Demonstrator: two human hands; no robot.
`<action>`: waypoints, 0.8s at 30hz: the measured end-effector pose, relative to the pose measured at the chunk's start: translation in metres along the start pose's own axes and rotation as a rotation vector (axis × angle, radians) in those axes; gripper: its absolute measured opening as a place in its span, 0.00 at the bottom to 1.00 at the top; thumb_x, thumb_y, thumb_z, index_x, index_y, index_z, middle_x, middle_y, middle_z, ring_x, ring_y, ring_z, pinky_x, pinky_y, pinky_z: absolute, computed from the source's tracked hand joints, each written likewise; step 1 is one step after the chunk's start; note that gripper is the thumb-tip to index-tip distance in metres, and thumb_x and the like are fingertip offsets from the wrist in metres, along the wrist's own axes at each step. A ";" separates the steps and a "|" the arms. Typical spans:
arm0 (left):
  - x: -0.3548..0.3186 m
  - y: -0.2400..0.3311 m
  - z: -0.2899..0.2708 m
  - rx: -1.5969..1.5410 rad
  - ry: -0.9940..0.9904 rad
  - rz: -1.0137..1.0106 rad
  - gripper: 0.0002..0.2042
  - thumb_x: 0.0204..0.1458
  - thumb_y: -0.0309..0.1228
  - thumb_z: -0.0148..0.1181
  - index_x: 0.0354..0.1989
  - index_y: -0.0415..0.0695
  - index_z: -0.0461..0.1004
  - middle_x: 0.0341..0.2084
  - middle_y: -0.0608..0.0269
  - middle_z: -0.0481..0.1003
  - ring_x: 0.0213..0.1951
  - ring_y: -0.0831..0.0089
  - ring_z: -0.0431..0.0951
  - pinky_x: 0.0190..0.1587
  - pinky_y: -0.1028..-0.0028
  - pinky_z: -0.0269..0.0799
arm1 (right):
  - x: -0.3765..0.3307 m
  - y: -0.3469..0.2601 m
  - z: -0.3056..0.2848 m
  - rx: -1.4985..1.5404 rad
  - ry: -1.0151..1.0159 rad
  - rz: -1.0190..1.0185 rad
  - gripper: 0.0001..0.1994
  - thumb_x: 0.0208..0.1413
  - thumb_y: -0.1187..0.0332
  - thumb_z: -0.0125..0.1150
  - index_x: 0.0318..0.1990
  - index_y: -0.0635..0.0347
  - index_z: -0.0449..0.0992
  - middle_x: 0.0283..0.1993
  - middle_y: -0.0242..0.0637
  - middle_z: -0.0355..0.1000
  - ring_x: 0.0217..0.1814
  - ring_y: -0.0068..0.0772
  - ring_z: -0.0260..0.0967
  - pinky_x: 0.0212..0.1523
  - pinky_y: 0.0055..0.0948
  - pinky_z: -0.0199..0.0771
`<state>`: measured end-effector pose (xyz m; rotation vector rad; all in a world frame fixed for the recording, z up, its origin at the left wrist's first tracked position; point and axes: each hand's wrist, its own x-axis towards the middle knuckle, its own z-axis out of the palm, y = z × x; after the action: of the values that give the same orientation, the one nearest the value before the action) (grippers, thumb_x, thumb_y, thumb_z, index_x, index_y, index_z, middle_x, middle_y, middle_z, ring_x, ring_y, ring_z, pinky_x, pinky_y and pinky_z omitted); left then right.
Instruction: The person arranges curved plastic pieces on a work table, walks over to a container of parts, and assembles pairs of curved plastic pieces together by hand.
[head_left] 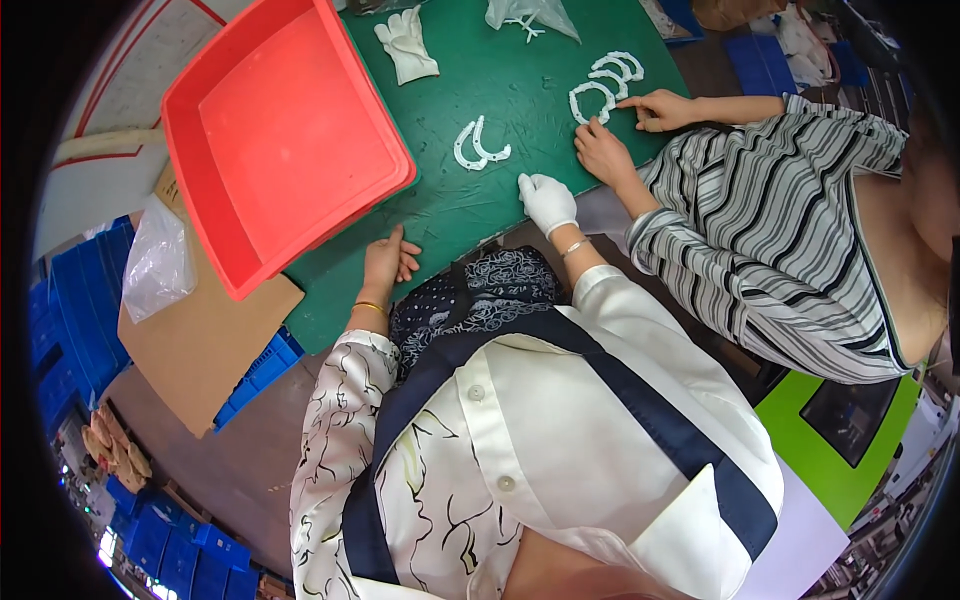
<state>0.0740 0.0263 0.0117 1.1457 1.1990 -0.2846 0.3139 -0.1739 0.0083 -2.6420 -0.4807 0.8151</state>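
Note:
My left hand (390,260), bare with a bracelet at the wrist, rests at the near edge of the green table (440,215). Its fingers are loosely bent, the thumb stands apart, and nothing is in it. A white glove covers my right hand (549,204), which lies curled closed near the same edge; no held thing shows. Just beyond it are two white curved plastic pieces (466,146), shaped like horseshoes and lying side by side. To the right, a co-worker's two bare hands (604,153) touch a white ring-shaped piece (591,103).
A large red plastic bin (290,120) stands at the left on the table. Several more curved white pieces (625,65) lie far right. An empty white glove (406,46) and a clear plastic bag (540,15) lie at the back. Cardboard (200,340) leans left, by blue crates.

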 end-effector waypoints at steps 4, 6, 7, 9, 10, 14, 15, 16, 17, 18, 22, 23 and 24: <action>0.003 -0.001 0.001 -0.005 -0.015 -0.008 0.27 0.63 0.47 0.45 0.24 0.36 0.77 0.11 0.57 0.74 0.07 0.76 0.66 0.09 0.78 0.58 | 0.005 0.003 0.002 -0.049 0.022 0.004 0.25 0.61 0.47 0.44 0.22 0.53 0.77 0.18 0.34 0.74 0.29 0.41 0.75 0.36 0.39 0.72; 0.002 0.000 -0.001 -0.003 -0.011 -0.010 0.27 0.63 0.47 0.45 0.24 0.36 0.77 0.11 0.57 0.74 0.07 0.76 0.66 0.09 0.78 0.58 | 0.004 0.000 0.002 -0.046 0.046 -0.011 0.25 0.61 0.47 0.44 0.22 0.52 0.78 0.18 0.34 0.74 0.28 0.42 0.75 0.35 0.40 0.72; 0.001 0.001 -0.001 -0.002 -0.004 -0.016 0.27 0.63 0.47 0.45 0.24 0.35 0.77 0.11 0.57 0.74 0.07 0.76 0.66 0.09 0.78 0.58 | 0.003 -0.001 0.001 -0.043 0.046 -0.014 0.25 0.61 0.47 0.44 0.22 0.52 0.78 0.18 0.34 0.74 0.28 0.42 0.75 0.35 0.40 0.72; 0.002 0.001 -0.001 -0.004 -0.004 -0.011 0.27 0.63 0.47 0.45 0.24 0.35 0.77 0.11 0.57 0.74 0.07 0.76 0.66 0.09 0.78 0.58 | 0.003 -0.005 -0.003 -0.036 0.056 -0.008 0.25 0.61 0.47 0.43 0.22 0.52 0.78 0.19 0.35 0.74 0.29 0.42 0.75 0.35 0.41 0.72; -0.001 -0.002 -0.001 0.005 -0.006 0.001 0.27 0.63 0.47 0.45 0.24 0.35 0.77 0.11 0.57 0.74 0.07 0.75 0.66 0.09 0.78 0.58 | 0.000 -0.004 -0.002 -0.036 0.064 -0.011 0.25 0.61 0.47 0.43 0.22 0.52 0.78 0.19 0.35 0.74 0.29 0.42 0.75 0.35 0.41 0.72; -0.001 0.000 0.001 0.021 -0.009 -0.015 0.27 0.63 0.47 0.44 0.24 0.35 0.77 0.11 0.57 0.74 0.07 0.75 0.66 0.09 0.78 0.58 | 0.000 -0.002 -0.001 -0.065 0.064 -0.011 0.25 0.60 0.46 0.44 0.22 0.52 0.78 0.20 0.36 0.74 0.30 0.43 0.75 0.35 0.42 0.72; -0.001 -0.001 0.000 0.012 -0.006 -0.008 0.27 0.63 0.47 0.44 0.24 0.35 0.77 0.11 0.57 0.74 0.07 0.75 0.66 0.09 0.77 0.58 | -0.001 -0.003 -0.002 -0.061 0.044 0.002 0.25 0.60 0.46 0.43 0.22 0.52 0.78 0.20 0.36 0.75 0.30 0.43 0.75 0.35 0.42 0.72; 0.001 -0.001 0.000 0.012 -0.009 -0.005 0.27 0.63 0.47 0.44 0.24 0.35 0.77 0.11 0.57 0.74 0.07 0.75 0.66 0.09 0.77 0.58 | -0.001 -0.004 -0.002 -0.057 0.023 0.015 0.25 0.60 0.46 0.43 0.23 0.52 0.78 0.21 0.36 0.75 0.31 0.43 0.75 0.36 0.42 0.72; 0.001 -0.001 -0.001 0.005 -0.010 -0.001 0.27 0.63 0.47 0.44 0.24 0.35 0.77 0.11 0.57 0.74 0.07 0.75 0.66 0.09 0.78 0.58 | 0.000 -0.005 -0.002 -0.060 0.012 0.025 0.25 0.61 0.46 0.43 0.23 0.52 0.78 0.21 0.35 0.75 0.31 0.43 0.75 0.37 0.42 0.72; 0.001 -0.001 -0.001 -0.002 -0.012 0.002 0.27 0.63 0.47 0.44 0.24 0.35 0.77 0.11 0.57 0.74 0.06 0.75 0.66 0.09 0.78 0.58 | -0.001 -0.006 -0.002 -0.061 0.012 0.028 0.25 0.61 0.46 0.43 0.23 0.52 0.78 0.21 0.35 0.75 0.31 0.43 0.75 0.37 0.42 0.72; 0.001 0.000 0.000 0.002 -0.006 -0.004 0.27 0.63 0.47 0.44 0.24 0.35 0.77 0.11 0.57 0.74 0.06 0.75 0.65 0.09 0.78 0.57 | -0.001 -0.006 -0.002 -0.071 0.015 0.027 0.25 0.61 0.47 0.43 0.23 0.52 0.78 0.21 0.35 0.75 0.32 0.43 0.75 0.37 0.43 0.72; 0.001 0.001 0.000 0.003 -0.004 -0.008 0.27 0.63 0.47 0.44 0.24 0.35 0.77 0.11 0.57 0.74 0.06 0.76 0.65 0.09 0.78 0.57 | 0.000 -0.005 -0.002 -0.079 0.021 0.019 0.25 0.61 0.47 0.43 0.23 0.51 0.78 0.21 0.35 0.75 0.32 0.43 0.75 0.37 0.43 0.72; 0.002 0.001 0.001 0.005 -0.002 -0.011 0.27 0.63 0.47 0.44 0.24 0.35 0.77 0.11 0.57 0.74 0.06 0.76 0.65 0.09 0.78 0.57 | 0.001 -0.005 -0.002 -0.079 0.021 0.021 0.25 0.61 0.47 0.43 0.23 0.51 0.78 0.21 0.35 0.75 0.32 0.43 0.75 0.37 0.43 0.72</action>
<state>0.0760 0.0271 0.0111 1.1429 1.2042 -0.2969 0.3148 -0.1697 0.0113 -2.7297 -0.4899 0.7893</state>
